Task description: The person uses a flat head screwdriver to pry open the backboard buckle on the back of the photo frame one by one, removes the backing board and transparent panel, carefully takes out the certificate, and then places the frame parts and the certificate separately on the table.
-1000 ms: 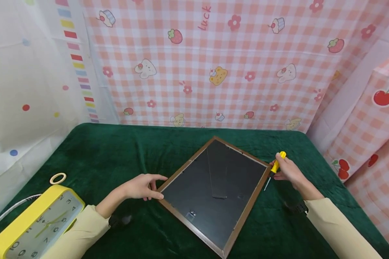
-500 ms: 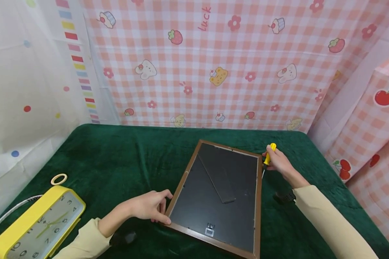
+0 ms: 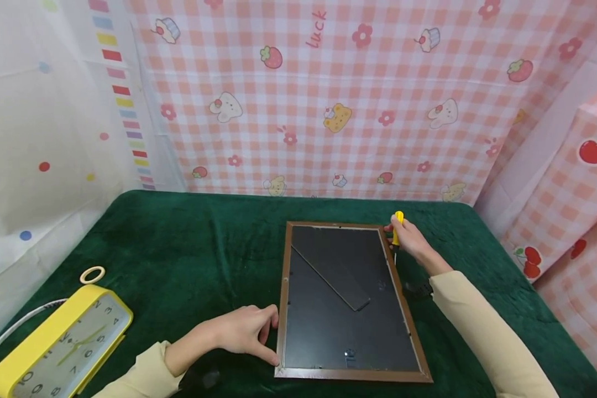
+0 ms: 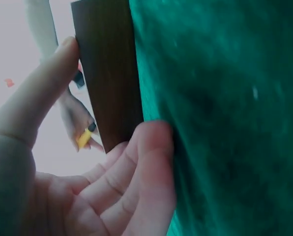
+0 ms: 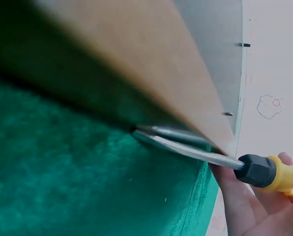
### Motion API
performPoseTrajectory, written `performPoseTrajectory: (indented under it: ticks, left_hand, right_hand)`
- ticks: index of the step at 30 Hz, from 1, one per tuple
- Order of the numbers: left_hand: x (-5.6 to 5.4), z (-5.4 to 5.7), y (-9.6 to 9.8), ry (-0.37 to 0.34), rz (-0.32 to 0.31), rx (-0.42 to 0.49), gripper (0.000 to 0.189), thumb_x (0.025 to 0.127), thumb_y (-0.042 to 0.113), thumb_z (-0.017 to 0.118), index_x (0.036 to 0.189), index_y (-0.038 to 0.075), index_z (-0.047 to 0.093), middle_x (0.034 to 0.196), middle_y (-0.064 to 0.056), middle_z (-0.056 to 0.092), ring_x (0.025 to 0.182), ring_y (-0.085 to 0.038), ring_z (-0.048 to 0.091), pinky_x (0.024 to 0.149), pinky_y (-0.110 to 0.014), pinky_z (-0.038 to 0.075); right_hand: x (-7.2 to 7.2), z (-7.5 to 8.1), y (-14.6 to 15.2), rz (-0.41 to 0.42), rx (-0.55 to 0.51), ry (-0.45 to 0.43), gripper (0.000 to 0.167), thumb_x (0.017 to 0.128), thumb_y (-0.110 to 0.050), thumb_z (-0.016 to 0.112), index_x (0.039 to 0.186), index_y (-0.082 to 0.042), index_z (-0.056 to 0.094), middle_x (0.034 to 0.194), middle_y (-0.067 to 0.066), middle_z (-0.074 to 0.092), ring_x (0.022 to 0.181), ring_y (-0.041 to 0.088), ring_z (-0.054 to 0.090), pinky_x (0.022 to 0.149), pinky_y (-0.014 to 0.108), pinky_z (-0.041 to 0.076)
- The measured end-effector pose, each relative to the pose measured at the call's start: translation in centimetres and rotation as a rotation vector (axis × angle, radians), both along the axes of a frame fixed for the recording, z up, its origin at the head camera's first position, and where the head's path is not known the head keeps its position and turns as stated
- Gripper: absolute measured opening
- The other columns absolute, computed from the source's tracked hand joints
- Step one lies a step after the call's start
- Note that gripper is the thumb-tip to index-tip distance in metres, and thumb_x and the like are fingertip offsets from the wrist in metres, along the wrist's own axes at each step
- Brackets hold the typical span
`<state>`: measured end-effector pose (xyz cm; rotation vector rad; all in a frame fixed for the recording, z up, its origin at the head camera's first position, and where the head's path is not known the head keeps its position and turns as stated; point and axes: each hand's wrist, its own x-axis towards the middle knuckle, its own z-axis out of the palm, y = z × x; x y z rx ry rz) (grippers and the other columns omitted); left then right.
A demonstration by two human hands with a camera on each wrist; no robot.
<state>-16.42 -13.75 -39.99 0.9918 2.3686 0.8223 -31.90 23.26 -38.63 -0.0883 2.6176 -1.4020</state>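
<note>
A brown wooden picture frame point(image 3: 353, 376) lies back side up in the head view, its black backing board facing me. On the board sit a folded stand leg point(image 3: 335, 276) and a small metal hanger point(image 3: 350, 354). My left hand point(image 3: 246, 334) grips the near left corner, thumb on top and fingers against the outer side. At the far right corner, my right hand point(image 3: 412, 240) holds a screwdriver point(image 3: 396, 236) by its yellow handle while its fingers reach the frame's edge. The right wrist view shows the metal shaft point(image 5: 200, 153) running alongside the frame's side, close over the cloth.
A yellow clock point(image 3: 69, 342) leans at the near left, with a white cable point(image 3: 22, 320) behind it. Beyond it lies a pale ring point(image 3: 92, 275). Dark green cloth point(image 3: 194, 243) covers the table, and a pink checked curtain point(image 3: 303, 149) hangs behind.
The picture frame has turned counterclockwise from a diagonal position to nearly square with the table. My left hand moved nearer and right with its corner; my right hand moved away and left with the screwdriver.
</note>
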Motion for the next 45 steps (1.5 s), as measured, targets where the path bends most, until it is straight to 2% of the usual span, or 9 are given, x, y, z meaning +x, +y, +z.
performPoseTrajectory:
  ticks: [7,13,16,18,23,25,29,36,45]
  left_hand:
    - [-0.6,-0.1,0.2,0.029,0.076,-0.003,0.051,0.071,0.043,0.07,0.1,0.009,0.045,0.06,0.009,0.049,0.05,-0.005,0.045,0.047,-0.02,0.038]
    - [-1.4,-0.6,0.4,0.108,0.187,-0.008,0.076,0.07,0.048,0.069,0.121,-0.001,0.04,0.069,0.006,0.05,0.055,-0.007,0.045,0.049,-0.022,0.039]
    - [-1.5,-0.7,0.4,0.126,0.215,-0.019,0.084,0.069,0.05,0.069,0.126,-0.002,0.037,0.079,0.004,0.051,0.064,-0.01,0.046,0.054,-0.024,0.04]
    - [-1.3,-0.7,0.5,0.135,0.226,-0.016,0.086,0.068,0.051,0.069,0.127,-0.002,0.037,0.087,0.002,0.052,0.069,-0.011,0.047,0.059,-0.026,0.041]
    - [-0.3,-0.5,0.6,0.124,0.214,-0.007,0.091,0.069,0.053,0.067,0.13,-0.004,0.033,0.109,-0.01,0.051,0.062,-0.007,0.048,0.056,-0.024,0.042]
    - [0.2,-0.3,0.6,0.107,0.199,0.001,0.093,0.069,0.053,0.067,0.133,-0.004,0.03,0.113,-0.012,0.048,0.057,-0.005,0.047,0.052,-0.022,0.042]
    - [1.4,0.3,1.0,0.106,0.172,-0.007,0.096,0.069,0.054,0.066,0.135,-0.004,0.027,0.121,-0.014,0.043,0.062,-0.004,0.049,0.055,-0.022,0.044]
    - [3.1,1.2,2.0,0.18,0.14,-0.194,0.094,0.064,0.063,0.062,0.132,0.003,0.037,0.136,-0.019,0.03,0.106,-0.03,0.048,0.081,-0.041,0.043]
    - [3.8,1.1,2.5,0.262,0.081,-0.231,0.08,0.063,0.057,0.068,0.123,0.008,0.048,0.131,-0.024,0.035,0.084,-0.018,0.057,0.065,-0.029,0.049]
  right_hand:
    - [0.2,0.3,0.0,-0.011,0.036,0.015,0.071,0.089,-0.057,0.019,0.117,0.005,0.04,0.117,0.023,0.044,0.095,0.032,0.051,0.07,0.036,0.042]
    - [1.6,2.0,-0.8,-0.088,0.153,0.291,0.062,0.089,-0.057,0.028,0.104,-0.003,0.053,0.091,0.014,0.05,0.075,0.027,0.046,0.061,0.041,0.04]
    - [2.3,2.9,-1.3,-0.116,0.038,0.391,0.055,0.089,-0.053,0.034,0.104,-0.004,0.055,0.092,0.013,0.051,0.074,0.026,0.048,0.063,0.044,0.044]
    - [1.7,2.0,-1.1,-0.057,-0.153,0.415,0.046,0.09,-0.045,0.041,0.107,-0.005,0.057,0.091,0.013,0.052,0.073,0.024,0.05,0.063,0.037,0.047]
    - [3.2,0.9,-2.9,0.059,-0.477,0.286,0.04,0.09,-0.035,0.048,0.113,-0.002,0.054,0.097,0.014,0.052,0.077,0.019,0.055,0.068,0.029,0.049]
    - [4.8,1.5,-4.6,0.045,-0.509,0.195,0.046,0.09,-0.037,0.047,0.116,0.001,0.05,0.104,0.015,0.051,0.083,0.021,0.057,0.074,0.031,0.048]
    - [5.7,0.7,-6.3,0.025,-0.65,0.022,0.053,0.087,-0.034,0.053,0.123,0.005,0.043,0.109,0.015,0.053,0.087,0.018,0.059,0.078,0.029,0.046]
    - [6.8,-0.6,-8.6,0.009,-0.727,-0.122,0.047,0.091,-0.022,0.05,0.125,0.007,0.038,0.113,0.017,0.051,0.089,0.018,0.059,0.08,0.029,0.044]
    - [7.4,-1.7,-10.0,0.086,-0.727,-0.192,0.044,0.092,-0.02,0.048,0.125,0.007,0.036,0.115,0.021,0.048,0.094,0.022,0.058,0.081,0.031,0.044]
